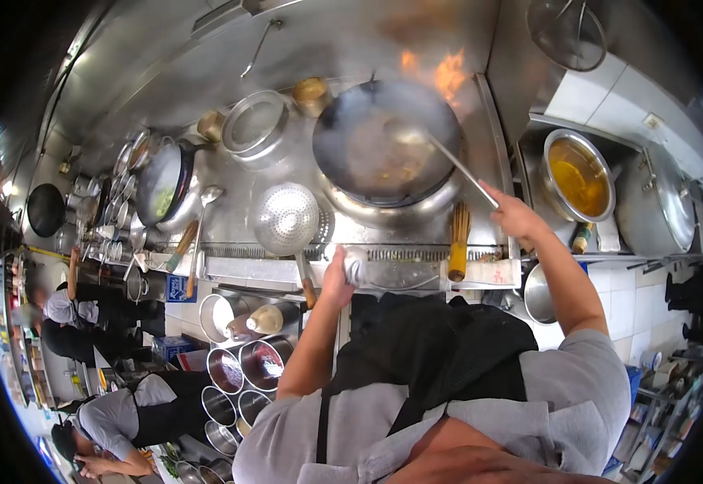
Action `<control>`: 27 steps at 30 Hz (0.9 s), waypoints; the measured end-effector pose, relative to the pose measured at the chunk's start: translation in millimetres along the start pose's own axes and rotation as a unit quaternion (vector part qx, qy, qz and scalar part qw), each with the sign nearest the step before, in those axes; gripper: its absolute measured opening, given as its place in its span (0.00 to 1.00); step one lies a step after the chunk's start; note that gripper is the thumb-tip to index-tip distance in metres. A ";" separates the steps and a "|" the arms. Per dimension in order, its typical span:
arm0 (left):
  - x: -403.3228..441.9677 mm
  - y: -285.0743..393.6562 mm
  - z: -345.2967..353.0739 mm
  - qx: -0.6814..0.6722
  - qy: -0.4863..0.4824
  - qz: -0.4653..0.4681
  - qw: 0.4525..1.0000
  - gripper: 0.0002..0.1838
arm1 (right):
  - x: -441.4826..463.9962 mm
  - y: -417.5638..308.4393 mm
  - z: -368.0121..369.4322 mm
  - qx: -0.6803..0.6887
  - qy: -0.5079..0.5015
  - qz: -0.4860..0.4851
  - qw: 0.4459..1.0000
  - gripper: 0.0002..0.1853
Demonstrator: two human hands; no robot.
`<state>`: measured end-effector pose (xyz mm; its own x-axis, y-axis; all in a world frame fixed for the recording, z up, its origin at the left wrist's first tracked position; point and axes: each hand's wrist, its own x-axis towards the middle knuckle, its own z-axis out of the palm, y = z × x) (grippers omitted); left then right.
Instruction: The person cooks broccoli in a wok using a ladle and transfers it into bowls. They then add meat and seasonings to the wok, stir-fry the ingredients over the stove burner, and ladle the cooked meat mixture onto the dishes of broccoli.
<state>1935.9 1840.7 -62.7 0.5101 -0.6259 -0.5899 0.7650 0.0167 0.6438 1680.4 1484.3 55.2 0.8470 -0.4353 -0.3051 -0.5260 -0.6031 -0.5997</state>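
My right hand [516, 216] is closed around the handle of a long ladle [466, 171]. The ladle's bowl dips into a large dark wok [331, 153] on the stove, where browned food [388, 161] steams. At the stove's front edge, my left hand [337, 281] is wrapped around a bunched white cloth [356, 266]. Just left of that hand lies a perforated strainer [287, 216] with a wooden handle. A bamboo wok brush [459, 246] rests on the front ledge below the wok, between my hands.
Flames [448, 74] rise behind the wok. A metal bowl of yellow oil [577, 173] and a big lidded pot [658, 202] stand right. A second wok [162, 184] sits left. Seasoning containers [224, 369] fill the lower left, near a co-worker [125, 415].
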 end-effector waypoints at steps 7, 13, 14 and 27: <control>-57.3 4.2 -26.2 -0.031 0.070 0.036 0.996 0.23 | 106.4 -28.8 35.5 0.002 0.116 0.048 0.992 0.42; -37.6 5.7 -12.8 -0.022 0.085 0.050 0.995 0.25 | 103.1 -68.5 64.8 -0.001 -0.056 0.003 0.998 0.44; -35.0 9.9 -3.7 -0.013 0.115 0.034 0.993 0.25 | 87.8 -66.7 64.2 0.001 -0.058 0.008 0.998 0.44; 67.5 45.9 79.5 0.004 0.006 -0.009 1.000 0.28 | -86.2 -69.7 -8.8 -0.083 -0.078 0.036 0.993 0.42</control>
<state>1974.1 1737.2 -34.2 0.5012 -0.6167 -0.6070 0.7705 -0.0013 0.6374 1643.3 1558.0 129.8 0.8020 -0.3805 -0.4604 -0.5796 -0.6821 -0.4459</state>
